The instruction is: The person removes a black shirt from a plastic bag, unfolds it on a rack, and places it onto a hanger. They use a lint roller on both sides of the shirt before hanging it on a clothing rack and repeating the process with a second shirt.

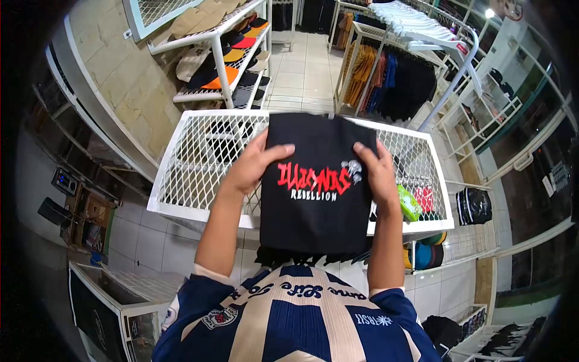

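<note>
A folded black T-shirt (313,223) with red lettering and the white word "REBELLION" is held up over a white mesh-topped table (199,163). My left hand (254,161) grips its left edge, thumb on the front and fingers behind. On the opposite edge my right hand (380,172) holds it the same way, its thumb near the small white print. The fingers behind the shirt are mostly hidden. Close to my right wrist lies a bright green packet (409,203) on the mesh, with a red item (424,198) beside it.
Shelves of caps (220,78) stand at the back left. Clothes hang on a rack (386,72) at the back right, with white hangers (416,21) above. A tiled aisle (301,66) runs between them. Folded dark clothing (474,206) sits to the right.
</note>
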A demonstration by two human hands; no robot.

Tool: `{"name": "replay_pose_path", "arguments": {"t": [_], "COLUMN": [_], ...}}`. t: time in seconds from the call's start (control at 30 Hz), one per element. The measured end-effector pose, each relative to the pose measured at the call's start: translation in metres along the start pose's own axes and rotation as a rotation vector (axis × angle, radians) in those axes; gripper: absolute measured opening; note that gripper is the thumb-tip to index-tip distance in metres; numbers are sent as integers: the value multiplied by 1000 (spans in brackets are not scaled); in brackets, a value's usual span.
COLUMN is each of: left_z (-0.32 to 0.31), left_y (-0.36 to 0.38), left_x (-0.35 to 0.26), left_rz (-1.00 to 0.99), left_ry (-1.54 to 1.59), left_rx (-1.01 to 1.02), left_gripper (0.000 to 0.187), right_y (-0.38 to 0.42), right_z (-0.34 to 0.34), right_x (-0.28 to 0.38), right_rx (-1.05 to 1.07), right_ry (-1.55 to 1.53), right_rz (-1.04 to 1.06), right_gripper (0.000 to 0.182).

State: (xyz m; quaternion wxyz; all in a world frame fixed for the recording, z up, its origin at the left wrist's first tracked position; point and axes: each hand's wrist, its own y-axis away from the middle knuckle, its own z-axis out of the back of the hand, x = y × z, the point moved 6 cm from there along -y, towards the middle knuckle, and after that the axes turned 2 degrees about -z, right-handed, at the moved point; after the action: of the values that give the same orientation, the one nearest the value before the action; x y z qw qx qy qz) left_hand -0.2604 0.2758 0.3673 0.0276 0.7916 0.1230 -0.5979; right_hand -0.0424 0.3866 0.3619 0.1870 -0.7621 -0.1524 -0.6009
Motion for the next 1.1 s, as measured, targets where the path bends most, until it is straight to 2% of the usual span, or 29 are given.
{"name": "replay_pose_path", "arguments": {"t": [0.07,0.17,0.2,0.23,0.27,0.33,0.4,0.43,0.47,0.53,0.6,0.63,0.7,0.73,0.77,0.83,0.87,0.9,0.93,1.0,1.07,1.1], "left_z": [0,19,29,55,77,71,74,76,62,46,33,35,30,29,27,24,25,34,44,65,119,113], "left_y": [-22,-85,-100,-122,-135,-89,-45,-24,9,56,86,90,97,91,78,39,13,-21,-55,-105,-142,-119], "left_x": [-25,-38,-31,0,27,47,78,84,69,69,56,61,61,51,35,5,-10,-14,-10,13,89,95], "left_rz": [1,-132,-111,-48,18,267,366,302,340,275,73,71,-133,-136,-103,-104,-136,-161,-186,-136,-57,-41], "left_ry": [14,8,-113,-258,-402,-613,-611,-706,-763,-724,-963,-965,-1253,-1255,-1073,-739,-587,-470,-351,-343,-828,-922], "left_rx": [6,87,60,-20,-98,-76,-32,-38,7,16,63,63,97,98,141,191,198,143,88,-102,-259,-262], "left_gripper": [56,53,70,84,99,103,111,108,104,104,106,106,101,101,100,96,93,90,87,86,96,104], "right_y": [-28,-89,-107,-125,-151,-109,-66,-41,-15,39,79,90,89,85,77,35,10,-16,-56,-126,-140,-137], "right_z": [-5,4,11,30,52,54,63,68,71,62,46,33,35,27,21,18,20,14,27,62,85,94], "right_x": [27,25,15,-5,-40,-65,-84,-88,-90,-88,-75,-52,-47,-37,-16,6,18,31,25,-26,-72,-93], "right_rx": [18,-12,-39,-247,-33,-22,-32,-45,-59,-43,9,36,94,151,215,309,264,207,129,-183,-327,-352], "right_ry": [113,90,115,344,514,688,772,786,798,618,582,813,817,821,781,613,476,278,322,451,847,832], "right_rz": [177,50,-22,11,-70,-320,-383,-331,-280,-319,-145,-279,-236,-189,-164,84,-78,59,166,53,7,69], "right_gripper": [34,39,42,56,74,85,88,87,86,84,85,89,90,92,94,84,80,78,74,73,83,84]}}
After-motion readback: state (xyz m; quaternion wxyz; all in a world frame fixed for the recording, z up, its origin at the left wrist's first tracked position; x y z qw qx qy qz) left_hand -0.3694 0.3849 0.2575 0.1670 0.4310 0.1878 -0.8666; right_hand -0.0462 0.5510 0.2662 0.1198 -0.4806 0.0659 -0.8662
